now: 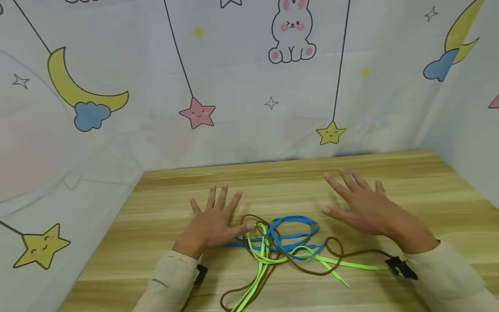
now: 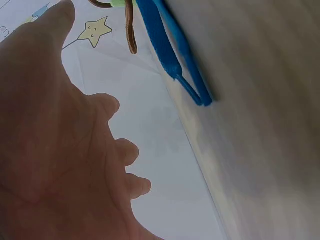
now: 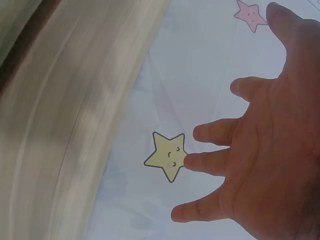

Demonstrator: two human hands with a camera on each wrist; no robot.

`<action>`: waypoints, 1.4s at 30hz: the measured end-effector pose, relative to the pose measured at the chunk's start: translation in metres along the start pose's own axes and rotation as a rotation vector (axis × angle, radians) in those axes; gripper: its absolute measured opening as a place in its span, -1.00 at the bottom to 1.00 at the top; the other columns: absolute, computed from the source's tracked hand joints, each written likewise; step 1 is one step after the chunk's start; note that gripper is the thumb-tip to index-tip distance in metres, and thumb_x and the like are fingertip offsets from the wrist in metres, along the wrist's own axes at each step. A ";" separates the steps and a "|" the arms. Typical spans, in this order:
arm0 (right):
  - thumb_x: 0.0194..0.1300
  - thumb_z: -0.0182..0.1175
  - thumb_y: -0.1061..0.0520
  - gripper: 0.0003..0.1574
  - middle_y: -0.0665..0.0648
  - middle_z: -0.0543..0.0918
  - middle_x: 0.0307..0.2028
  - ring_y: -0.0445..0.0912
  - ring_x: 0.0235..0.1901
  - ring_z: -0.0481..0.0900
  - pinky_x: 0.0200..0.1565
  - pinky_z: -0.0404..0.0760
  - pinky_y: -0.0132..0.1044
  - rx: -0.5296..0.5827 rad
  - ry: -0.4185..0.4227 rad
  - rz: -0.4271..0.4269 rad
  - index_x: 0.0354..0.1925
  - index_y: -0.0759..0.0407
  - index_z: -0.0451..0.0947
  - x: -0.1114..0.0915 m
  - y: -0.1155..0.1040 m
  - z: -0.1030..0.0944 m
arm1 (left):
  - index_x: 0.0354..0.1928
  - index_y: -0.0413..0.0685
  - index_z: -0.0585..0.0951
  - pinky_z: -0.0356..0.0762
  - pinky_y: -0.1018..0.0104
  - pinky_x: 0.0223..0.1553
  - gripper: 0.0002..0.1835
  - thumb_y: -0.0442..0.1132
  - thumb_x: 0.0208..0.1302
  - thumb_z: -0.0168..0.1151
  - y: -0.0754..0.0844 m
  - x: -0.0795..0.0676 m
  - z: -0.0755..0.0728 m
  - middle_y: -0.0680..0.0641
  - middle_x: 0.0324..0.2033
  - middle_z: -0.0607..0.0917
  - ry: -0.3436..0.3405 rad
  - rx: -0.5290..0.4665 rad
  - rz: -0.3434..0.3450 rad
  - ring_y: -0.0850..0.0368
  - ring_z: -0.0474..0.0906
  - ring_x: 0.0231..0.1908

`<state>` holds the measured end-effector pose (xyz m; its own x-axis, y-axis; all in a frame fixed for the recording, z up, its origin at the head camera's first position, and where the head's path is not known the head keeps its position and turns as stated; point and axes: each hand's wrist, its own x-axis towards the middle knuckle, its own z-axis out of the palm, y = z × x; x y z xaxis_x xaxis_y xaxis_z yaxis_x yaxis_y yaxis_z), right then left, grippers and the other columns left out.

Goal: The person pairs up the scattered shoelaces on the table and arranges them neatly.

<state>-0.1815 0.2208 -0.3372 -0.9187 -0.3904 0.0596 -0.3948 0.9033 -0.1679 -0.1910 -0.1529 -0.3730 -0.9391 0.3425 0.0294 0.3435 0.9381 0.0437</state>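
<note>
A loose tangle of laces lies on the wooden table: a blue shoelace [image 1: 293, 217], a bright yellow-green shoelace [image 1: 360, 265] and a thin brown cord [image 1: 366, 251]. My left hand [image 1: 210, 227] is spread at the tangle's left side, its thumb tip over the pile's edge; whether it touches the laces I cannot tell. To the right and farther back, my right hand [image 1: 366, 210] has its fingers spread, apart from the laces and holding nothing. In the left wrist view, the blue lace's tips [image 2: 192, 92] show beyond the palm. The right wrist view shows the bare palm [image 3: 280, 150].
The wooden table [image 1: 249, 182] reaches back to a white cloth [image 1: 241, 130] printed with stars, moons and a rabbit. More cloth hangs at the left and right sides. A black strap piece [image 1: 401, 267] sits at the right wrist, close to the brown cord's end.
</note>
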 end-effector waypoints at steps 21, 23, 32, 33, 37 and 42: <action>0.24 -0.20 -0.51 -0.05 0.25 -0.02 0.40 0.24 0.35 -0.08 0.11 -0.14 0.44 -0.003 -0.001 -0.131 0.44 -0.17 -0.09 0.003 -0.025 0.008 | 0.41 0.29 0.09 -0.41 -0.46 0.12 -0.07 0.60 0.06 -0.41 0.016 -0.012 0.001 -0.05 0.43 -0.16 -0.025 -0.042 0.110 -0.08 -0.41 0.38; 0.24 -0.21 -0.51 -0.06 0.24 0.03 0.39 0.21 0.35 -0.03 0.13 -0.08 0.41 0.002 -0.001 -0.143 0.44 -0.16 -0.07 0.004 -0.026 0.010 | 0.41 0.24 0.12 -0.40 -0.45 0.13 -0.08 0.57 0.09 -0.40 0.018 -0.012 -0.001 -0.05 0.43 -0.14 -0.038 -0.045 0.131 -0.07 -0.39 0.38; 0.30 -0.14 -0.41 -0.17 0.21 0.41 0.17 0.14 0.10 0.42 0.01 0.40 0.13 0.022 -0.047 -0.188 0.34 0.02 0.21 0.009 -0.031 0.021 | 0.38 0.10 0.21 -0.26 -0.39 0.18 -0.18 0.45 0.24 -0.35 0.028 -0.011 -0.001 -0.12 0.37 0.13 -0.027 -0.070 0.229 -0.12 -0.08 0.37; 0.31 -0.10 -0.38 -0.20 0.19 0.45 0.13 0.11 0.06 0.46 -0.02 0.44 0.09 0.019 -0.055 -0.192 0.32 0.04 0.25 0.010 -0.032 0.023 | 0.37 0.10 0.23 -0.23 -0.38 0.19 -0.19 0.43 0.25 -0.34 0.029 -0.011 -0.001 -0.11 0.35 0.18 -0.024 -0.074 0.243 -0.11 -0.02 0.36; 0.30 0.05 -0.24 -0.36 0.10 0.56 -0.04 -0.02 -0.10 0.55 -0.15 0.53 -0.04 -0.004 -0.051 -0.223 0.19 0.09 0.42 0.011 -0.036 0.031 | 0.31 0.11 0.33 -0.09 -0.29 0.21 -0.23 0.43 0.25 -0.30 0.033 -0.011 -0.002 -0.03 0.24 0.38 -0.015 -0.067 0.301 0.02 0.22 0.27; 0.26 0.14 -0.16 -0.50 -0.02 0.58 -0.22 -0.15 -0.27 0.55 -0.26 0.54 -0.15 -0.023 -0.017 -0.245 0.06 0.06 0.53 0.010 -0.038 0.036 | 0.20 0.17 0.45 0.11 -0.12 0.21 -0.32 0.39 0.28 -0.28 0.038 -0.008 -0.003 0.07 0.03 0.54 0.014 -0.043 0.381 0.13 0.41 0.10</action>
<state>-0.1757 0.1764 -0.3658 -0.7954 -0.6009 0.0797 -0.6060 0.7851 -0.1284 -0.1698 -0.1199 -0.3688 -0.7438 0.6652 0.0653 0.6684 0.7406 0.0692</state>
